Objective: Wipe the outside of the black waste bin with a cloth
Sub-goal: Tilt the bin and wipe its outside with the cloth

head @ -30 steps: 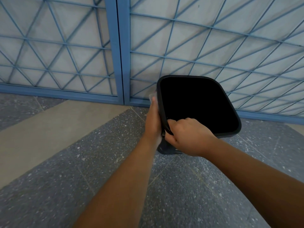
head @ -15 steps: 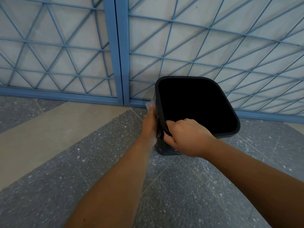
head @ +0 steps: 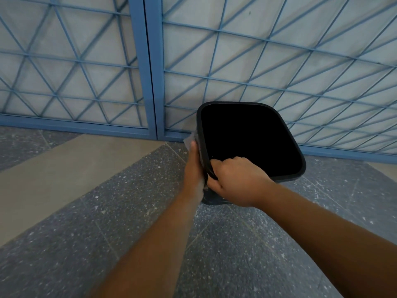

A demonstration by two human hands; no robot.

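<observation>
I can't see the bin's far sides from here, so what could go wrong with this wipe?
1. The right hand holds the black waste bin only at one rim corner; sideways pressure from the left hand could twist it loose.
2. Only a small edge of the cloth shows above the fingers; it might slip out.

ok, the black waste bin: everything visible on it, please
The black waste bin looks like matte plastic, with a rounded-square rim and a dark interior whose contents cannot be made out. It tilts toward the camera above the speckled floor. The right hand grips its near rim; the left hand presses a pale cloth against its left outer wall.
</observation>
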